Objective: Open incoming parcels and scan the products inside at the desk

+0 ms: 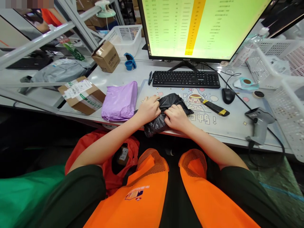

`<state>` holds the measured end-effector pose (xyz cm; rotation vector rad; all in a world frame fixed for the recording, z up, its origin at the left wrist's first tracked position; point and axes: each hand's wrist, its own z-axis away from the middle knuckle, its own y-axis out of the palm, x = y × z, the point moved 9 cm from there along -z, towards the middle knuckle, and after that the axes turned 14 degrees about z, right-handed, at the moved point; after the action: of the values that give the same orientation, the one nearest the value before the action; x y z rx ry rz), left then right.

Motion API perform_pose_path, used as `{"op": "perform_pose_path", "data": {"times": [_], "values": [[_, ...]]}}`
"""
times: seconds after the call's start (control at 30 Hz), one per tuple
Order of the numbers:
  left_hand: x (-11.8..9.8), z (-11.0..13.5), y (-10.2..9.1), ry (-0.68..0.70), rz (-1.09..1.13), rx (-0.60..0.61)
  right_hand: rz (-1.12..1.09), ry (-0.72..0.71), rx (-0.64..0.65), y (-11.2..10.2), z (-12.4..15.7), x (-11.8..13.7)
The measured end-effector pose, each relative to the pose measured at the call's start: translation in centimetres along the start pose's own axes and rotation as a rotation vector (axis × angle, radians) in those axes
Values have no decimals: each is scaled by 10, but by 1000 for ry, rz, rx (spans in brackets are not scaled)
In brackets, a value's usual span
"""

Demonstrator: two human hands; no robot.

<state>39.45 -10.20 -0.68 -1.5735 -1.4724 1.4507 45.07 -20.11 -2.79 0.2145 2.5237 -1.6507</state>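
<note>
The black plastic parcel [166, 112] sits at the near edge of the desk mat [220, 120], partly over the rim, so you can press down on it from your seat; your left hand [149, 109] and right hand [177, 117] lie side by side, fingers curled and pinching its crumpled film. Just left lies a purple mailer [120, 101], then a labelled carton [82, 95]. A box cutter [215, 107] rests near your right hand, the barcode scanner [258, 125] further right, the keyboard [186, 79] behind
</note>
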Motion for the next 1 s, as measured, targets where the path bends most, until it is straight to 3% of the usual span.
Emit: {"op": "perform_pose_path", "data": {"times": [0.2,0.37,0.6,0.83,1.0], "values": [[2,8,11,41,264,115,15,35,-47,-2,0,-1],[-1,6,18,-18,215,175,21,19,-44,1,-2,3],[-4,-1,23,-51,217,170,-12,4,-63,0,6,0],[-5,4,21,120,290,110,49,48,-55,1,6,0],[-9,11,22,238,252,180,35,14,-34,3,6,1]]}}
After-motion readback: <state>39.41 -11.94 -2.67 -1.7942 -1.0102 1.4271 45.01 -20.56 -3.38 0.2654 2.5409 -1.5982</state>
